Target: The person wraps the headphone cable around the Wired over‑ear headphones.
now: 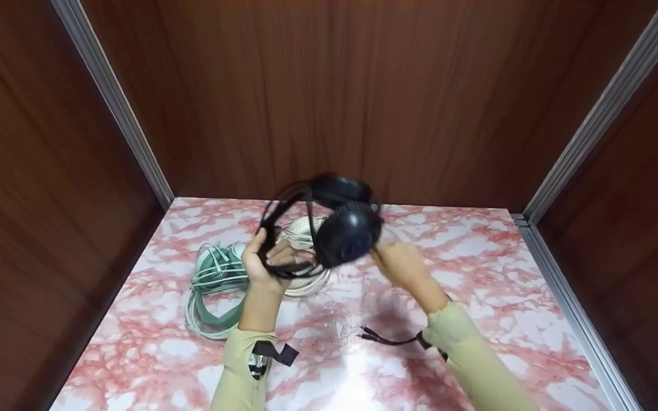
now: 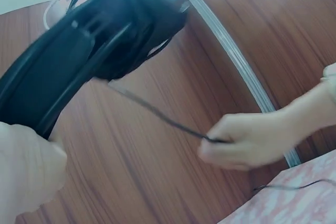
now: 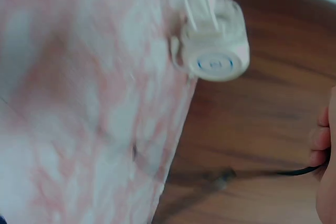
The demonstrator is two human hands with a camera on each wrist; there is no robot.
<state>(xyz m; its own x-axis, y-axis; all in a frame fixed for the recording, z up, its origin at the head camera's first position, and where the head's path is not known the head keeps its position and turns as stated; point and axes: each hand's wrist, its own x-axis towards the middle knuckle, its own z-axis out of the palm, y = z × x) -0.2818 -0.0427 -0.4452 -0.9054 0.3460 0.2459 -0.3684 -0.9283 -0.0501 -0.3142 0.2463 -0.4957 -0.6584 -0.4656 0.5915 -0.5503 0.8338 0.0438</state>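
My left hand (image 1: 260, 268) grips the headband of a pair of black headphones (image 1: 349, 234), held up above the table with both ear cups toward the right. In the left wrist view, my right hand (image 2: 247, 140) pinches the headphones' thin black cable (image 2: 157, 113), which runs taut from an ear cup. Two plugs (image 1: 372, 334) on a black cable hang out below my right wrist in the head view. Behind my left hand lie white headphones (image 3: 215, 40) with their cable wound round them.
Green headphones (image 1: 223, 268) wrapped in a pale cable lie left of my left hand. The table (image 1: 477, 285) has a red and white marbled top. Brown wood-look panels (image 1: 329, 103) enclose it at the back and sides, with metal rails (image 1: 592, 125) at the corners.
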